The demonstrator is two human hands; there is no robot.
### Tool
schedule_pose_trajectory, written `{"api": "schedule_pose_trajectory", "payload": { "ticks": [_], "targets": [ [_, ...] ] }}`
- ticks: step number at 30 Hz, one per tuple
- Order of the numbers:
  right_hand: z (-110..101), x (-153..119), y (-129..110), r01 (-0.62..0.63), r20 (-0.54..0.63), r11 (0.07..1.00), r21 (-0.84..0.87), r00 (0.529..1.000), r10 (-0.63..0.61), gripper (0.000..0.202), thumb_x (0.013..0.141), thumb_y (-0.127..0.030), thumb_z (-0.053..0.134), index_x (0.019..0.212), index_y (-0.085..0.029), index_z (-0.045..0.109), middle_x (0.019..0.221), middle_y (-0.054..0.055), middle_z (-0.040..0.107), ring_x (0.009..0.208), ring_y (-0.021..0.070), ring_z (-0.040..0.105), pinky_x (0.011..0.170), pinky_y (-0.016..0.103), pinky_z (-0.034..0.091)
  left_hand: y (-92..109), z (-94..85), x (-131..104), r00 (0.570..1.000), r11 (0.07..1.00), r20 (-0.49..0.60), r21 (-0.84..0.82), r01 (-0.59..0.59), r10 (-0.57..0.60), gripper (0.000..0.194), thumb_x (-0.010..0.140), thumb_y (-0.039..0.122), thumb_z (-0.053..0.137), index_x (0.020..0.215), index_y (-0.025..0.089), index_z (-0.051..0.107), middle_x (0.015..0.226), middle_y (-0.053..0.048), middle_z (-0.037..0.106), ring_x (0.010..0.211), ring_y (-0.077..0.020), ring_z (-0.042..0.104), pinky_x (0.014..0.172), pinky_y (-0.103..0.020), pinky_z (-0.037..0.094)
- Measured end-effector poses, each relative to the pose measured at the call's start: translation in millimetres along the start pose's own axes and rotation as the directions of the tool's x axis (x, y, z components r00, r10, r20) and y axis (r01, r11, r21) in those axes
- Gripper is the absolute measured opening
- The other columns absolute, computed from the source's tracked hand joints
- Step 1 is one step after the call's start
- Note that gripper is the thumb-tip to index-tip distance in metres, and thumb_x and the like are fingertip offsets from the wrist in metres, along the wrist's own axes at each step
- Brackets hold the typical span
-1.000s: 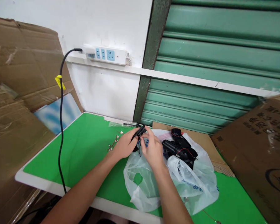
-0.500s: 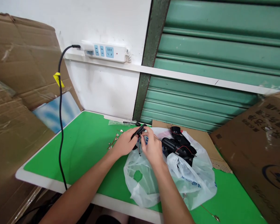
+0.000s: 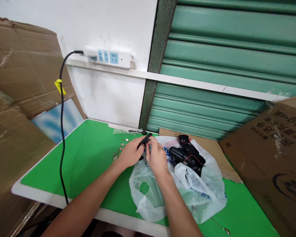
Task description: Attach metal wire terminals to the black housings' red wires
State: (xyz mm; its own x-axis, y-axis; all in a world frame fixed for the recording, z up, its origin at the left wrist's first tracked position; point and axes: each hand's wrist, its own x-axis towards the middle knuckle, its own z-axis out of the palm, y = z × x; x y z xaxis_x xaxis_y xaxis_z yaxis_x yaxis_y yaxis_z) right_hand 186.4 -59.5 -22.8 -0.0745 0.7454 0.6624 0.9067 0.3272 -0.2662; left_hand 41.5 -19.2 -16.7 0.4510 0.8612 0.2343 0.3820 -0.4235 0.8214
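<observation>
clock face centred on the black part, twelve toward the shutter.

item, black part (image 3: 145, 140): elongated, raised over the bench (image 3: 64, 158), tilted, upper end toward one o'clock; probably angled so to bare its wired side.

item, left hand (image 3: 130, 152): grasping the part from the seven to eight o'clock side, apparently to steady it.

item, right hand (image 3: 158, 158): at five, fingers curled in against the part; cannot tell whether they pinch the part or a wire.

item, thin wires (image 3: 145, 160): hanging at six, below the fingers, seemingly left free to be handled.

item, black housings (image 3: 187, 155): clustered between three and four on a white plastic bag (image 3: 151, 200), perhaps kept there as stock within right-hand reach.

item, small metal contacts (image 3: 120, 149): with reddish wires, between eight and nine, on the bare green, likely spread for easy picking.

item, black-handled tool (image 3: 138, 132): ten o'clock, beside clear wrapping, seemingly pushed back out of the way.
</observation>
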Motion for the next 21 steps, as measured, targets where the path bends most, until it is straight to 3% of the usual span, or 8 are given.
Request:
{"api": "schedule_pose_trajectory", "payload": {
  "ticks": [6,11,18,21],
  "targets": [
    [3,-1,-1,0.013,0.012,1.0,-0.023,1.0,-0.013,0.027,0.096,-0.01,0.044,0.122,-0.013,0.052,0.088,0.008,0.072,0.082,0.0208,0.067,0.075,0.03,0.05,0,3.4,0,0.999,0.996,-0.018,0.083,0.037,-0.035,0.049,0.094,0.023,0.04,0.14,0.022,0.057,0.128,-0.01,0.067,0.126,-0.0244,0.06,0.117,-0.045,0.044],
    [3,0,-2,-0.009,0.101,0.998,-0.06,0.995,0.015,0.03,0.092,-0.008,0.045,0.121,-0.013,0.053,0.086,0.008,0.071,0.08,0.022,0.065,0.072,0.029,0.047,4,2.8,-1,0.998,0.985,-0.028,0.165,0.053,-0.049,0.05,0.094,0.024,0.04,0.141,0.019,0.055,0.132,-0.012,0.064,0.123,-0.0253,0.061,0.114,-0.044,0.045],
    [-3,4,-2,-0.008,0.227,0.997,-0.083,0.974,0.027,0.03,0.09,-0.007,0.045,0.117,-0.016,0.054,0.085,0.008,0.071,0.078,0.0222,0.065,0.071,0.029,0.046,25,-1.8,-6,0.992,0.886,0.034,0.453,0.095,-0.124,0.052,0.096,0.029,0.037,0.146,0.027,0.05,0.124,-0.011,0.064,0.101,-0.0309,0.069,0.087,-0.046,0.056],
    [-5,4,2,0.001,0.215,0.999,-0.05,0.976,0.01,0.029,0.091,-0.008,0.046,0.117,-0.016,0.055,0.086,0.008,0.072,0.079,0.022,0.066,0.069,0.028,0.045,25,-2.0,-6,0.993,0.889,0.054,0.452,0.072,-0.108,0.053,0.095,0.028,0.038,0.147,0.026,0.049,0.126,-0.012,0.062,0.102,-0.0316,0.069,0.086,-0.046,0.056]
  ]
}}
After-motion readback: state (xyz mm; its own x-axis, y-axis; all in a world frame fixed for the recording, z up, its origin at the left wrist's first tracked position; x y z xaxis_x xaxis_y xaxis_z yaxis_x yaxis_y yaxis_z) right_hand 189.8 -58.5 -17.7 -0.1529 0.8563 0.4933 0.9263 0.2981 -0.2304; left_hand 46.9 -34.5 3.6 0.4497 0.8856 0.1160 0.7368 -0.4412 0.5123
